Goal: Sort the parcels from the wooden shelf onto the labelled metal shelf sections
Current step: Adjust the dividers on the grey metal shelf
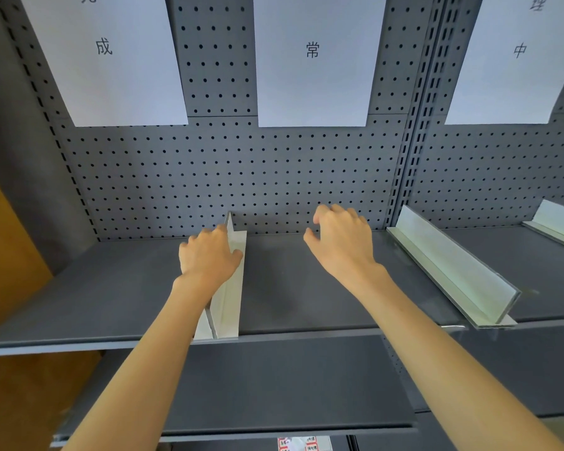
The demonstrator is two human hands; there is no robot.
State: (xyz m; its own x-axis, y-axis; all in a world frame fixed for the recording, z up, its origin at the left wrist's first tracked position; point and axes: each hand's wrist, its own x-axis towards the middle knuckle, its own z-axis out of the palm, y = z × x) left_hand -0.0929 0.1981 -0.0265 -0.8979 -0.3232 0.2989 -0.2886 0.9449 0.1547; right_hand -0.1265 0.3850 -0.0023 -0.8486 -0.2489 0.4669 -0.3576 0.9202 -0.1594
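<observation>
no parcel is held; only a labelled corner, possibly a parcel point(303, 444), peeks below the metal shelf point(306, 288). it looks flat and light, best pinched by its edges. left hand point(205, 255) rests on a divider point(230, 288); right hand point(342, 239) hovers loosely spread, empty.

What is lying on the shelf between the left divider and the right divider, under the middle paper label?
Head view: nothing lies there. The shelf between the left divider and the right divider is bare; only the right hand hovers above it, holding nothing.
</observation>
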